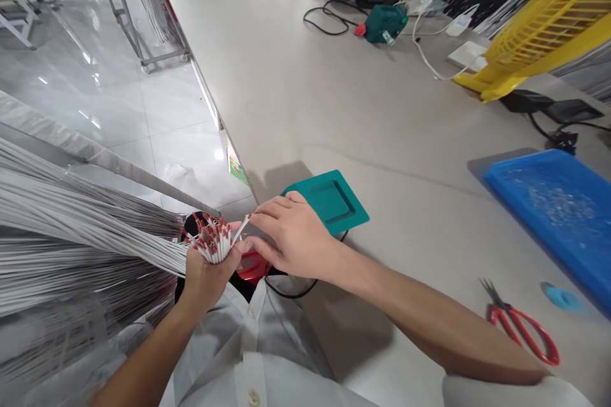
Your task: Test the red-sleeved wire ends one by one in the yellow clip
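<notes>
My left hand (210,273) is wrapped around a thick bundle of thin white wires (220,249), close to their red-tipped ends. The ends point up out of the fist. One white wire (239,229) leans out to the right of the others, and the fingertips of my right hand (289,235) hold its end. The right thumb lies lower, close to the left thumb. From the bundle, the long wires (95,222) run off to the left. Just beyond the right hand, a teal plate with a recessed square (359,208) sits at the table edge, partly covered by that hand.
On the table (296,89) lie red-handled scissors (520,324), a light-blue ring (563,297) and a blue tray (520,194) with small clear pieces. Farther back stand a yellow fan (539,32), a green device (383,22) and cables. A rail (95,149) crosses at left.
</notes>
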Action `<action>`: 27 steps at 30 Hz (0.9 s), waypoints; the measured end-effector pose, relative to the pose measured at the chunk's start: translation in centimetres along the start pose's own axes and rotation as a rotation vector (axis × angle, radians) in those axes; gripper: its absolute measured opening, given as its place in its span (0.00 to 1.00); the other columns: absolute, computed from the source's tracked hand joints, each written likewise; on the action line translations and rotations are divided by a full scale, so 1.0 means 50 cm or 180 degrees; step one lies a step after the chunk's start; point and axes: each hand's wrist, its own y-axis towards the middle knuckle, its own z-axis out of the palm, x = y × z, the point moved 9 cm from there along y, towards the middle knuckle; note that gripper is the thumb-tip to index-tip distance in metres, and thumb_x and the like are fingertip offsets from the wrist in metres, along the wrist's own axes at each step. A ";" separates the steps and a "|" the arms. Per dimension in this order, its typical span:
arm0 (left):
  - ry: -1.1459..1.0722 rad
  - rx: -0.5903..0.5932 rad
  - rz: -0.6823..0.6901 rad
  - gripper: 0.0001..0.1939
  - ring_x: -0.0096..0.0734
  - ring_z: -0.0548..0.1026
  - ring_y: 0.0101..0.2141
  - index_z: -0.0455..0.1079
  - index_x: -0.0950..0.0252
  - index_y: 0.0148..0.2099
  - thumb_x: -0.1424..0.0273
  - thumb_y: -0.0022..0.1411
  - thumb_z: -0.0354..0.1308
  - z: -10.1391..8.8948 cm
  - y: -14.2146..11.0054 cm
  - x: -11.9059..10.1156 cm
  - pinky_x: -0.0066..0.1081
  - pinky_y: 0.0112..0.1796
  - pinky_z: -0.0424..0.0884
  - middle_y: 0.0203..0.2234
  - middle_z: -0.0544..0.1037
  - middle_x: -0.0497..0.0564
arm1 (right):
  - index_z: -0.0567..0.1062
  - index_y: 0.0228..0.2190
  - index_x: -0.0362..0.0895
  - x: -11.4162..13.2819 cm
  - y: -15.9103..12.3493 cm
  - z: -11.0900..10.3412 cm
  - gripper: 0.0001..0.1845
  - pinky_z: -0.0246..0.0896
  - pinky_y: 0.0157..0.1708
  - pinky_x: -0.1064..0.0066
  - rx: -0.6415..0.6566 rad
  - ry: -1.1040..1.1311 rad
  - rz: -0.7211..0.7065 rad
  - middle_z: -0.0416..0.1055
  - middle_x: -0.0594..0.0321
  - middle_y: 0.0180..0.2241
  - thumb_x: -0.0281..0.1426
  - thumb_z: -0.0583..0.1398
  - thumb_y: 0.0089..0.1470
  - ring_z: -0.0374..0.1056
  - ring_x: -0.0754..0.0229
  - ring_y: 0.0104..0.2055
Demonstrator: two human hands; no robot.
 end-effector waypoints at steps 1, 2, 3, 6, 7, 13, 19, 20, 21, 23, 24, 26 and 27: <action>-0.0002 0.0036 0.0042 0.13 0.23 0.68 0.18 0.72 0.67 0.39 0.72 0.49 0.61 0.003 0.000 -0.003 0.23 0.20 0.66 0.18 0.72 0.43 | 0.74 0.31 0.42 0.005 0.002 0.005 0.11 0.41 0.33 0.65 0.0041 0.0012 -0.0066 0.72 0.60 0.31 0.34 0.53 0.55 0.62 0.60 0.34; 0.0013 0.0080 0.0060 0.11 0.23 0.68 0.18 0.72 0.67 0.38 0.73 0.49 0.61 0.006 0.000 -0.005 0.22 0.20 0.65 0.16 0.71 0.43 | 0.74 0.29 0.43 0.010 0.004 0.009 0.11 0.40 0.33 0.65 0.0087 0.0018 -0.0148 0.72 0.61 0.29 0.33 0.53 0.55 0.61 0.60 0.32; 0.0034 0.0110 0.0058 0.10 0.23 0.68 0.17 0.73 0.67 0.37 0.73 0.49 0.61 0.008 0.000 -0.005 0.22 0.20 0.65 0.15 0.71 0.43 | 0.73 0.27 0.43 0.012 0.005 0.011 0.11 0.40 0.33 0.65 0.0118 0.0002 -0.0223 0.71 0.62 0.28 0.31 0.53 0.54 0.61 0.61 0.31; 0.0046 0.0074 -0.0050 0.10 0.22 0.68 0.17 0.73 0.67 0.37 0.73 0.49 0.61 0.003 0.006 0.005 0.23 0.20 0.66 0.17 0.73 0.44 | 0.72 0.27 0.42 -0.009 0.004 -0.001 0.10 0.40 0.33 0.64 0.0007 -0.0275 -0.0173 0.71 0.61 0.28 0.28 0.53 0.54 0.60 0.61 0.32; 0.0018 0.0065 -0.0103 0.12 0.23 0.68 0.17 0.72 0.67 0.39 0.73 0.49 0.61 0.001 0.009 0.011 0.23 0.20 0.67 0.18 0.74 0.45 | 0.73 0.29 0.42 -0.021 0.002 -0.008 0.09 0.41 0.34 0.64 -0.0042 -0.0417 -0.0102 0.71 0.60 0.30 0.28 0.52 0.54 0.61 0.60 0.33; -0.0201 0.0085 -0.0208 0.19 0.26 0.71 0.19 0.70 0.71 0.43 0.70 0.47 0.63 0.007 0.032 0.019 0.26 0.22 0.69 0.18 0.75 0.46 | 0.72 0.37 0.38 -0.050 -0.008 0.022 0.10 0.42 0.38 0.61 0.0492 -0.1159 -0.0140 0.71 0.54 0.33 0.30 0.56 0.54 0.59 0.53 0.39; -0.0261 0.0099 -0.0222 0.20 0.26 0.70 0.18 0.70 0.73 0.43 0.70 0.47 0.63 0.011 0.040 0.014 0.27 0.22 0.68 0.17 0.75 0.48 | 0.74 0.31 0.40 -0.059 0.014 0.037 0.06 0.41 0.36 0.62 0.0855 -0.1148 -0.0062 0.72 0.55 0.31 0.30 0.58 0.53 0.61 0.53 0.39; -0.0293 0.0117 -0.0209 0.20 0.26 0.70 0.17 0.70 0.72 0.44 0.69 0.47 0.63 0.012 0.041 0.014 0.27 0.22 0.68 0.18 0.76 0.48 | 0.74 0.31 0.41 -0.064 0.017 0.039 0.07 0.41 0.37 0.62 0.0938 -0.1047 -0.0026 0.73 0.56 0.31 0.32 0.59 0.52 0.61 0.53 0.40; -0.0321 0.0121 -0.0192 0.20 0.25 0.70 0.17 0.70 0.72 0.44 0.69 0.47 0.63 0.011 0.043 0.016 0.27 0.22 0.68 0.19 0.76 0.49 | 0.75 0.31 0.42 -0.069 0.020 0.040 0.08 0.41 0.37 0.63 0.1007 -0.0945 0.0017 0.73 0.57 0.32 0.33 0.61 0.51 0.62 0.53 0.41; -0.0335 0.0128 -0.0180 0.20 0.25 0.69 0.17 0.71 0.71 0.44 0.69 0.47 0.64 0.012 0.045 0.019 0.27 0.21 0.67 0.19 0.77 0.49 | 0.75 0.30 0.42 -0.079 0.025 0.040 0.08 0.40 0.37 0.63 0.1064 -0.0794 0.0100 0.74 0.58 0.32 0.35 0.62 0.49 0.62 0.53 0.42; -0.0331 0.0137 -0.0185 0.20 0.25 0.70 0.17 0.71 0.71 0.44 0.69 0.47 0.64 0.013 0.046 0.021 0.27 0.21 0.67 0.19 0.77 0.49 | 0.75 0.29 0.42 -0.082 0.028 0.040 0.08 0.40 0.37 0.63 0.1046 -0.0764 0.0129 0.74 0.58 0.32 0.35 0.63 0.48 0.62 0.53 0.43; -0.0345 0.0160 -0.0218 0.20 0.26 0.70 0.17 0.71 0.71 0.44 0.69 0.47 0.64 0.016 0.047 0.026 0.27 0.21 0.68 0.19 0.76 0.48 | 0.74 0.27 0.41 -0.085 0.031 0.039 0.09 0.40 0.37 0.63 0.0979 -0.0791 0.0156 0.74 0.57 0.31 0.35 0.64 0.46 0.63 0.53 0.42; -0.0362 0.0160 -0.0241 0.20 0.26 0.70 0.17 0.71 0.71 0.44 0.68 0.47 0.64 0.018 0.048 0.029 0.27 0.21 0.68 0.20 0.77 0.48 | 0.73 0.26 0.40 -0.085 0.032 0.041 0.09 0.40 0.37 0.63 0.0952 -0.0821 0.0155 0.74 0.57 0.30 0.34 0.64 0.46 0.63 0.53 0.42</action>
